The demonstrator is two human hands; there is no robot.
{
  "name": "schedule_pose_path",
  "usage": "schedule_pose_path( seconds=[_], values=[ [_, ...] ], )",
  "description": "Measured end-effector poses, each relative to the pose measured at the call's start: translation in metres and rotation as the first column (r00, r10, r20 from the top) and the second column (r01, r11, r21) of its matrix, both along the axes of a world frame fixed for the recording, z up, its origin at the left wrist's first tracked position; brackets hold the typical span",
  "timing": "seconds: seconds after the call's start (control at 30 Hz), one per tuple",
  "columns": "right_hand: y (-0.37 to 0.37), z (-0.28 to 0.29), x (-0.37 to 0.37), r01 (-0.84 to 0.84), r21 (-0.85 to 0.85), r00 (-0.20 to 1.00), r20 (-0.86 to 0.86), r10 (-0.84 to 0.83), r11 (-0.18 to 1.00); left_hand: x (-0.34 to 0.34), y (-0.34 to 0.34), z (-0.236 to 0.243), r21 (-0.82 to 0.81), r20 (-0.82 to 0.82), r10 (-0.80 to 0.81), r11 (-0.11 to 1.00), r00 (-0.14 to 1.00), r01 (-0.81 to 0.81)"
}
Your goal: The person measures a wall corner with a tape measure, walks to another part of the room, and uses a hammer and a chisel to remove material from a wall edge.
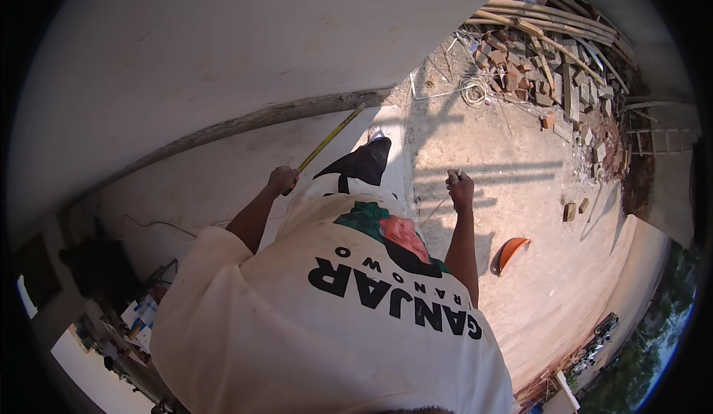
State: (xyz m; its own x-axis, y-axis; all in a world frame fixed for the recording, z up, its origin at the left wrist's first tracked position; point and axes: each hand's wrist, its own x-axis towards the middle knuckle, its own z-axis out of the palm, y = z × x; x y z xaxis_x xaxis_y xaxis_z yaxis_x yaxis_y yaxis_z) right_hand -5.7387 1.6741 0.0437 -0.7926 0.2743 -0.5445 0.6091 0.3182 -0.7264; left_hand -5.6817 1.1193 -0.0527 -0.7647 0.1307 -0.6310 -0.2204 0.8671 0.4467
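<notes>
My left hand (pixel 281 181) is closed around a long, narrow yellow strip with dark marks, which looks like a tape measure blade (pixel 327 141). It slants up and away, its far end close to the base of the pale wall. A small dark part shows below the fist. My right hand (pixel 460 190), held out over the ground on the right, is closed with a short pale stick-like thing (pixel 459 171) poking up from the fingers. Its kind is too small to make out. Between my arms are my white printed shirt and one dark trouser leg with a foot (pixel 377 136).
A pale wall (pixel 223 43) rises at left and ahead. Broken bricks (pixel 520 72) and wooden poles (pixel 557 20) lie at the far right, beside a coiled hose or cable (pixel 474 92). An orange curved object (pixel 510 255) sits to the right. Clutter (pixel 141 317) stands lower left.
</notes>
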Motion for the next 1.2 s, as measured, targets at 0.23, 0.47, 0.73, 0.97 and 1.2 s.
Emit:
schedule_pose_path(
  seconds=[0.23, 0.47, 0.73, 0.97, 1.2],
  values=[
    [0.063, -0.019, -0.010, -0.048, 0.063, 0.978, 0.206, 0.034, 0.997, -0.067, 0.094, 0.029, 0.086, 0.239, 0.430, 0.884, 0.871, -0.460],
    [0.098, -0.039, -0.079, -0.166, 0.070, 0.950, 0.278, 0.140, 0.984, -0.091, 0.127, 0.049, 0.044, 0.225, 0.425, 0.894, 0.877, -0.445],
    [0.105, -0.067, -0.203, -0.516, -0.017, 0.811, 0.310, 0.495, 0.856, -0.049, 0.172, 0.035, 0.080, 0.243, 0.770, 0.590, 0.589, -0.804],
    [0.083, -0.122, -0.334, -0.750, -0.060, 0.629, 0.243, 0.739, 0.658, 0.017, 0.254, -0.015, 0.032, 0.166, 0.949, 0.265, 0.266, -0.964],
    [0.183, -0.275, -0.436, -0.952, 0.306, -0.030, -0.096, 0.995, 0.000, 0.029, 0.382, -0.036, -0.070, 0.102, 0.993, 0.059, 0.052, -0.996]
  ],
)
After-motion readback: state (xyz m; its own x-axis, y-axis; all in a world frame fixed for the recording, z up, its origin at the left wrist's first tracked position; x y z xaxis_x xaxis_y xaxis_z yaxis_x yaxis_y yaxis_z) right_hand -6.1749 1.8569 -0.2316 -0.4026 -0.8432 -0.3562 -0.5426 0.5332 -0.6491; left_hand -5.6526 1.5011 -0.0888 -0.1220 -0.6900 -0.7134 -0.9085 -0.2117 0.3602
